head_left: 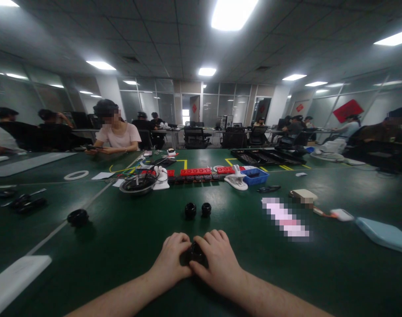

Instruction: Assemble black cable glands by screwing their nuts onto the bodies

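Note:
Close to me at the middle of the table, a glossy black ring-shaped part (196, 251) sits between my two hands. My left hand (172, 256) grips it from the left side, fingers curled and thumb against it. From the right, my right hand (219, 257) closes round the same part, its thumb along the near side. Fingers cover much of the part, so its full shape is hidden. Just beyond my hands stand two similar black pieces, a larger one (190, 211) and a smaller one (206, 209). Another black round piece (78, 217) lies off to the left.
Across the green table (138, 224) runs a row of red blocks (196, 171), with a coiled black cable (138, 182), a white clip stand (236, 179) and a blue bin (254, 176). A light-blue case (384, 233) lies right. A person (118, 132) sits opposite.

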A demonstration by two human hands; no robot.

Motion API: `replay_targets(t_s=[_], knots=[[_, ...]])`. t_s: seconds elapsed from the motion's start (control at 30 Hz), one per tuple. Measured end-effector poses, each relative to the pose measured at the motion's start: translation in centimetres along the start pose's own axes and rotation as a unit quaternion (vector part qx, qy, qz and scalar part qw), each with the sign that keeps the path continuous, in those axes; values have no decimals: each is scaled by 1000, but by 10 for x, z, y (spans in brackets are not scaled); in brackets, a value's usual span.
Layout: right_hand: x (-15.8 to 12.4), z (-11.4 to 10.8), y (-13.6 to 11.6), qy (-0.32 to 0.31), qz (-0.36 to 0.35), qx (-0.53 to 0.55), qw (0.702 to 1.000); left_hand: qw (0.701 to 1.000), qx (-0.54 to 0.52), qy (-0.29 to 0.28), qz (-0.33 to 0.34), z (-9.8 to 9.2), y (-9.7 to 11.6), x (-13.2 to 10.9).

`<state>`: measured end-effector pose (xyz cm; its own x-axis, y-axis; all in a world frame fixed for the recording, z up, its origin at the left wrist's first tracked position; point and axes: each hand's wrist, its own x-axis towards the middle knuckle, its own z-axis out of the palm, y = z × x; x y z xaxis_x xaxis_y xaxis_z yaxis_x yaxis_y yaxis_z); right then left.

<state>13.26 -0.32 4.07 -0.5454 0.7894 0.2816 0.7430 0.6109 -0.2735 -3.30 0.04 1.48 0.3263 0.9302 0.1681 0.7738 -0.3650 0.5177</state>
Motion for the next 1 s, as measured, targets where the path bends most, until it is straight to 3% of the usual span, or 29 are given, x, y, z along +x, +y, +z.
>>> replay_targets(t_s=[1.0], knots=[[1,-1,1,-11,-4,25,1000,1000,-7,-12,-1,-4,5,-1]])
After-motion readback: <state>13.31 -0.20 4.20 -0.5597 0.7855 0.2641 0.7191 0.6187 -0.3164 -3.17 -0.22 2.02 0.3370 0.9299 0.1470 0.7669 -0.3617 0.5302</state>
